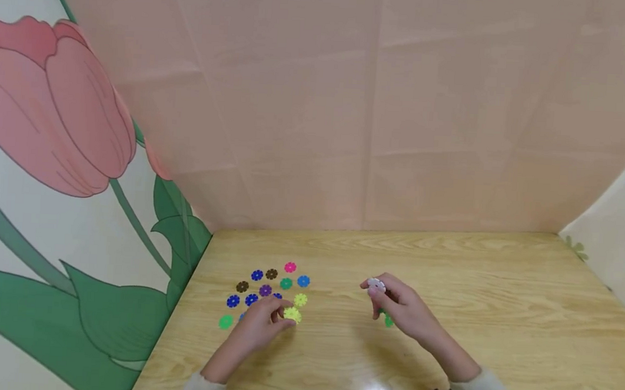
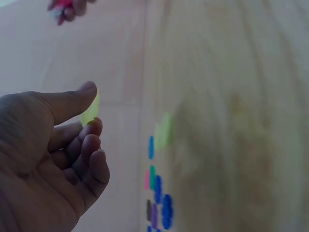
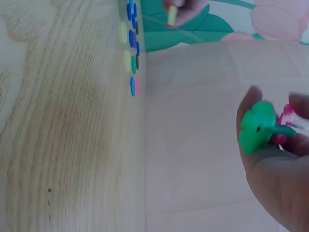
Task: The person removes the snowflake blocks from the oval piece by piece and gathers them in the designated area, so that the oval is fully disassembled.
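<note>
My left hand pinches a yellow notched plastic disc between thumb and fingertip, above the table. Yellow discs lie on the wood just beyond it. My right hand, raised to the right, holds a small cluster of interlocking discs: a white disc on top, green discs below, and a pink disc partly covered by the fingers. How the cluster's pieces join is mostly hidden by the hand.
Several loose discs lie left of centre, among them a pink disc, a purple disc, a brown disc and a green disc. The wooden table meets a pink covered wall at the back.
</note>
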The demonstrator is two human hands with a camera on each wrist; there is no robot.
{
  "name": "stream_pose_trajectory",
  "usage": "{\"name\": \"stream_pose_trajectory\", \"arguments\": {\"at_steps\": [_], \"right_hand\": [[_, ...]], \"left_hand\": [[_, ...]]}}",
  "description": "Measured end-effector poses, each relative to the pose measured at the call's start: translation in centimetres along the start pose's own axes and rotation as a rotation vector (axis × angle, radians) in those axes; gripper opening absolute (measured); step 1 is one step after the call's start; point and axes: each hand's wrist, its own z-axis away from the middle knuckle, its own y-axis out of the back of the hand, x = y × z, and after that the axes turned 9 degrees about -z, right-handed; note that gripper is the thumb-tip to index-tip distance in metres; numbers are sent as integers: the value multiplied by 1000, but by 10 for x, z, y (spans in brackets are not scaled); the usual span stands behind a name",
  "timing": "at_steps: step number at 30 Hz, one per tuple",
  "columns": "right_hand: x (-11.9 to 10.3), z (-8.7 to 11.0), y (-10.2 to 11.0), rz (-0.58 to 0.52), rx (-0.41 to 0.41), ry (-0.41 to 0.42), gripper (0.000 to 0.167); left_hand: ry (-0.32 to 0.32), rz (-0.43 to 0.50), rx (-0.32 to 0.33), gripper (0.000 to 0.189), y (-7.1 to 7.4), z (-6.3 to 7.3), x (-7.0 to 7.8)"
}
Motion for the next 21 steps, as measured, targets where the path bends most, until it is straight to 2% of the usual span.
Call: {"name": "stream_pose_trajectory", "arguments": {"at_steps": [4,7,11,17,21], "right_hand": [[-3,2,2,-40,-66,-88,28],[-5,2,2,-36,-99,-114,33],[-6,0,3,-20,-128,-125,40],[-4,-1,4,-76,-174,-106,47],[-1,-1,4,-85,-172,-101,42]], "left_hand": [[26,-14,-27,41,-10,5,-16],[36,-24,-41,40,-14,9,-23],[55,-62,-68,38,-16,12,-30],[51,-167,-84,38,-19,15,-36],[56,-217,-83,38,-20,17,-37]]}}
